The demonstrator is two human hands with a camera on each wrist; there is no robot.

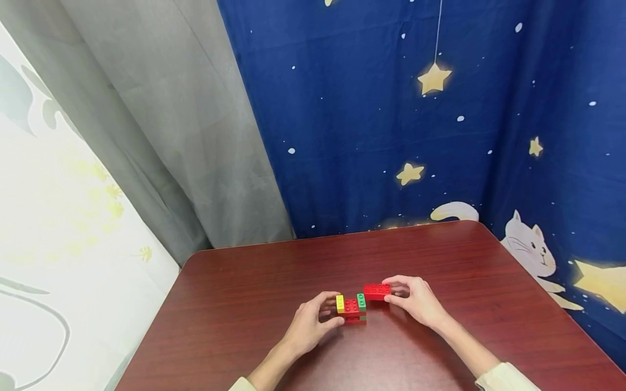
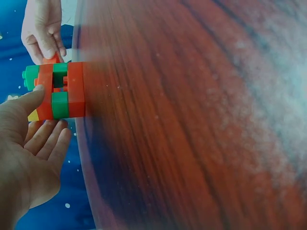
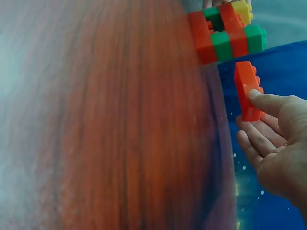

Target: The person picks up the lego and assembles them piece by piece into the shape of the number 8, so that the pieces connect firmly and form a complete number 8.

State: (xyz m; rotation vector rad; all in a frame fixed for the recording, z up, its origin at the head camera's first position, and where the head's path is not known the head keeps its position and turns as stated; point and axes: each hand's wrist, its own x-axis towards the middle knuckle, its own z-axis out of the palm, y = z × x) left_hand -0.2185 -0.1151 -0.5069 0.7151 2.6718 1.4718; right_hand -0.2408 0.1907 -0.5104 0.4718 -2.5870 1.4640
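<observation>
A toy-brick stack (image 1: pixel 351 307) stands on the table, built of two red layers with green bricks between them. On top sit a yellow brick (image 1: pixel 339 304) at the left end and a green brick (image 1: pixel 361 302) at the right end. My left hand (image 1: pixel 307 327) holds the stack at its left end, thumb on the near side and fingers behind. In the left wrist view the thumb lies on the upper red layer (image 2: pixel 45 98). My right hand (image 1: pixel 421 305) pinches a loose red brick (image 3: pixel 246 91) by one end, studs up, just right of the stack and apart from it.
Both hands work over the brown wooden table (image 1: pixel 264 282). Its far edge meets a blue starry curtain (image 1: pixel 362 136) and a grey curtain (image 1: pixel 195 163). A pale patterned cloth (image 1: pixel 63 217) hangs on the left.
</observation>
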